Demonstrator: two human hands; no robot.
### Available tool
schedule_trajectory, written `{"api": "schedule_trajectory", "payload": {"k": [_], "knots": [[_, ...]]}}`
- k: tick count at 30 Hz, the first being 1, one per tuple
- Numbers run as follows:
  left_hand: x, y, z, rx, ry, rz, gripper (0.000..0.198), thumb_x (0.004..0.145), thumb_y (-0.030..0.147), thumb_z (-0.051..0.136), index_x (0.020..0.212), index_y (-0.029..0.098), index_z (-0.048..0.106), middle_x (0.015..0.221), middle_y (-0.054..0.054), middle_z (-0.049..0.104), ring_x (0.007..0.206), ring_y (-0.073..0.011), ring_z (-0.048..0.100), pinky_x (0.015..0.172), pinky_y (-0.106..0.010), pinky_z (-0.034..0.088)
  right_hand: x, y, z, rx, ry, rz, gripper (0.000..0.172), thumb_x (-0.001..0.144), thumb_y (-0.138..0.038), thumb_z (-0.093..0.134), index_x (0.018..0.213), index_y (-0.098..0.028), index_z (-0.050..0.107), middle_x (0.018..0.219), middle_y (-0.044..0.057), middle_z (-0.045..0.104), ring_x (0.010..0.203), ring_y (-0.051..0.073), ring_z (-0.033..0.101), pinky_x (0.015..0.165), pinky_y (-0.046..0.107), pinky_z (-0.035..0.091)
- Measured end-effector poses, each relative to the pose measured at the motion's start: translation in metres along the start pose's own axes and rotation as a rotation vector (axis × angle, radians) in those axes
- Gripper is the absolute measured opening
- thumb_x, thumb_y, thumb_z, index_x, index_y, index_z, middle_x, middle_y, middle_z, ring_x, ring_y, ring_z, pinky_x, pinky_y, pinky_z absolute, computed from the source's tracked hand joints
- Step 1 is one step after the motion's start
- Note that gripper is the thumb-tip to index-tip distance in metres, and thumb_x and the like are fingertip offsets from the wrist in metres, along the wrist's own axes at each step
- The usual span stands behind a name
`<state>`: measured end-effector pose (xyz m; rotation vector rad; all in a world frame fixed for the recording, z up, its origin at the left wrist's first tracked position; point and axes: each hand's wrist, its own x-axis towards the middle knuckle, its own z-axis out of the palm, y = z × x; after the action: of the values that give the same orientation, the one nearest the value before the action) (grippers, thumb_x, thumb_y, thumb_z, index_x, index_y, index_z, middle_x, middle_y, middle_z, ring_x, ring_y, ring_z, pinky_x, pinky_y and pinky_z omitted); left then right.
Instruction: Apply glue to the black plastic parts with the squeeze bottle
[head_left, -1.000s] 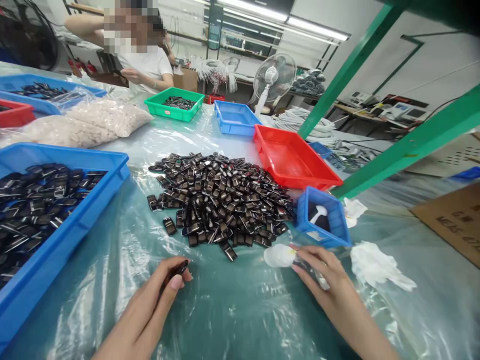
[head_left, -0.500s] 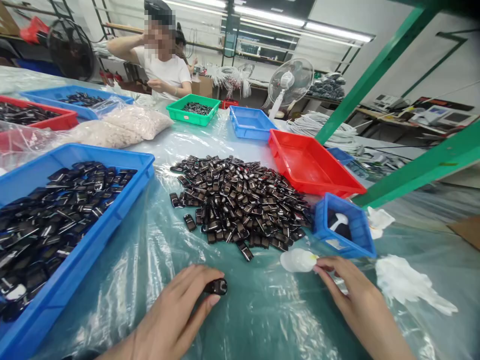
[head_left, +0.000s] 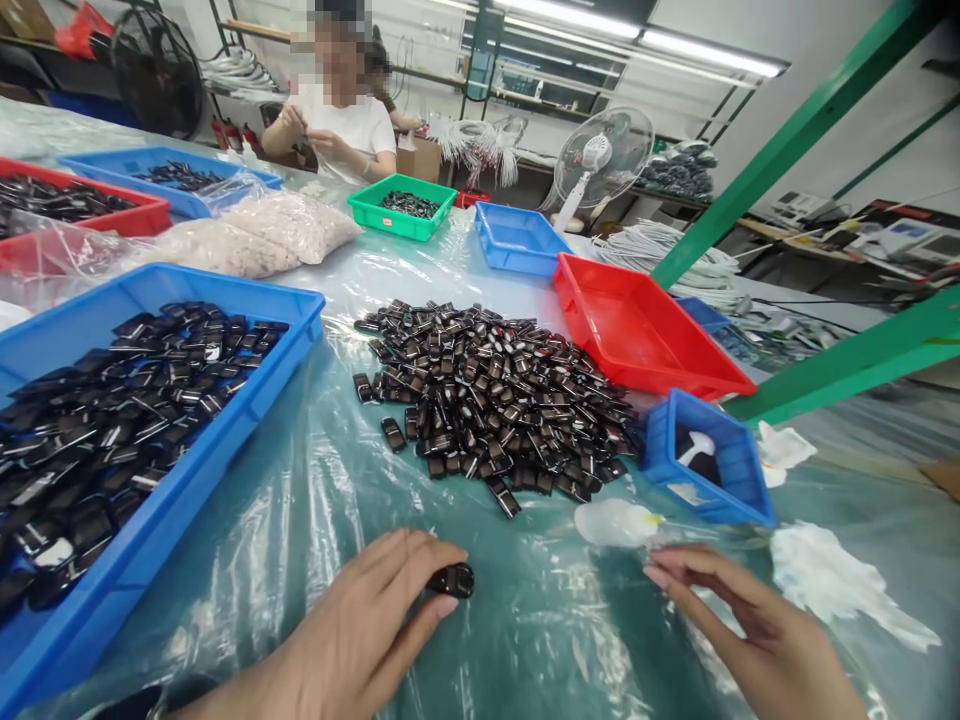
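My left hand [head_left: 360, 630] pinches one small black glossy part [head_left: 452, 580] between thumb and fingers, low over the plastic-covered table. My right hand [head_left: 757, 630] hovers at the lower right with fingers spread and nothing in them, just below a white squeeze bottle [head_left: 615, 522] lying on its side. A large heap of the same black parts [head_left: 495, 390] lies ahead of both hands. A big blue tray [head_left: 150, 520] at my left holds several more black parts.
A small blue bin [head_left: 709, 460], an empty red tray [head_left: 637, 335], a blue tray [head_left: 517, 240] and a green tray [head_left: 401, 210] stand beyond the heap. White cloth [head_left: 840, 585] lies at right. Green frame bars [head_left: 847, 360] cross right. A person sits at the far side.
My left hand turned the black part and shifted right. My right hand let go near the white bottle and drew back toward me, fingers opening. The view swung left.
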<state>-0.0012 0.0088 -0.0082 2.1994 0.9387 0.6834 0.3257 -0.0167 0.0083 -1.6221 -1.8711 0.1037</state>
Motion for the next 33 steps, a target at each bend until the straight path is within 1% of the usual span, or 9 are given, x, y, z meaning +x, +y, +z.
{"api": "schedule_trajectory", "payload": {"k": [4, 6, 8, 10, 14, 18, 22, 28, 33], "knots": [[-0.001, 0.000, 0.000, -0.034, -0.024, -0.013, 0.029, 0.099, 0.015, 0.045, 0.126, 0.027, 0.046, 0.113, -0.002, 0.066, 0.102, -0.0194, 0.064, 0.094, -0.032, 0.053, -0.012, -0.037, 0.010, 0.493, -0.156, 0.336, 0.016, 0.075, -0.043, 0.078, 0.075, -0.027, 0.074, 0.075, 0.000, 0.074, 0.066, 0.016, 0.071, 0.060, 0.018, 0.058], [-0.001, 0.000, 0.001, -0.038, -0.029, 0.020, 0.028, 0.100, 0.016, 0.044, 0.126, 0.026, 0.046, 0.113, -0.003, 0.066, 0.103, -0.0194, 0.064, 0.093, -0.031, 0.052, -0.013, -0.059, 0.021, 0.800, -0.271, 0.503, 0.016, 0.075, -0.042, 0.079, 0.073, -0.027, 0.073, 0.074, -0.002, 0.071, 0.069, 0.013, 0.068, 0.065, 0.018, 0.055], [-0.001, -0.001, 0.002, -0.037, -0.044, 0.071, 0.026, 0.101, 0.017, 0.043, 0.125, 0.024, 0.045, 0.113, -0.004, 0.065, 0.102, -0.0200, 0.064, 0.089, -0.031, 0.053, -0.008, -0.079, 0.035, 1.098, -0.463, 0.650, 0.019, 0.071, -0.040, 0.082, 0.074, -0.025, 0.072, 0.077, -0.003, 0.069, 0.069, 0.009, 0.065, 0.067, 0.018, 0.052], [-0.001, -0.002, 0.002, -0.051, -0.056, 0.105, 0.024, 0.102, 0.017, 0.040, 0.124, 0.023, 0.046, 0.109, -0.006, 0.065, 0.097, -0.0208, 0.064, 0.084, -0.032, 0.054, -0.001, -0.094, 0.046, 1.206, -0.560, 0.717, 0.023, 0.069, -0.039, 0.084, 0.074, -0.022, 0.070, 0.071, -0.003, 0.068, 0.065, 0.007, 0.063, 0.064, 0.018, 0.049], [0.001, -0.001, 0.001, -0.107, -0.063, 0.125, 0.021, 0.103, 0.019, 0.037, 0.121, 0.022, 0.048, 0.103, -0.005, 0.066, 0.089, -0.0201, 0.063, 0.079, -0.032, 0.053, 0.009, -0.108, 0.056, 1.257, -0.635, 0.774, 0.024, 0.071, -0.037, 0.083, 0.073, -0.019, 0.068, 0.064, -0.004, 0.064, 0.062, 0.005, 0.059, 0.063, 0.016, 0.045], [0.001, 0.003, -0.002, -0.133, -0.092, 0.115, 0.022, 0.103, 0.018, 0.039, 0.122, 0.024, 0.048, 0.109, -0.004, 0.066, 0.094, -0.0190, 0.063, 0.084, -0.031, 0.052, 0.009, -0.109, 0.053, 1.272, -0.656, 0.801, 0.024, 0.075, -0.037, 0.081, 0.076, -0.018, 0.066, 0.065, -0.006, 0.062, 0.063, 0.004, 0.057, 0.064, 0.015, 0.044], [0.000, 0.002, 0.001, -0.138, -0.096, 0.132, 0.018, 0.104, 0.022, 0.037, 0.117, 0.020, 0.050, 0.103, -0.005, 0.066, 0.089, -0.0193, 0.062, 0.080, -0.032, 0.052, 0.008, -0.109, 0.051, 1.284, -0.680, 0.817, 0.024, 0.076, -0.034, 0.081, 0.077, -0.016, 0.065, 0.067, -0.005, 0.061, 0.064, 0.004, 0.056, 0.065, 0.015, 0.043], [-0.003, -0.009, 0.014, -0.092, 0.028, 0.257, 0.028, 0.107, 0.026, 0.031, 0.124, 0.018, 0.051, 0.101, -0.007, 0.067, 0.084, -0.0181, 0.063, 0.073, -0.029, 0.051, 0.003, -0.106, 0.061, 1.354, -0.701, 0.833, 0.034, 0.073, -0.039, 0.082, 0.079, -0.017, 0.058, 0.067, -0.006, 0.058, 0.063, 0.005, 0.056, 0.066, 0.019, 0.046], [0.000, -0.004, 0.012, 0.134, 0.158, 0.349, 0.032, 0.107, 0.025, 0.027, 0.118, 0.013, 0.055, 0.091, -0.008, 0.070, 0.073, -0.0170, 0.065, 0.063, -0.027, 0.052, -0.002, -0.098, 0.073, 1.400, -0.739, 0.790, 0.039, 0.069, -0.043, 0.084, 0.080, -0.016, 0.057, 0.065, -0.006, 0.057, 0.060, 0.006, 0.057, 0.061, 0.020, 0.046]]}}
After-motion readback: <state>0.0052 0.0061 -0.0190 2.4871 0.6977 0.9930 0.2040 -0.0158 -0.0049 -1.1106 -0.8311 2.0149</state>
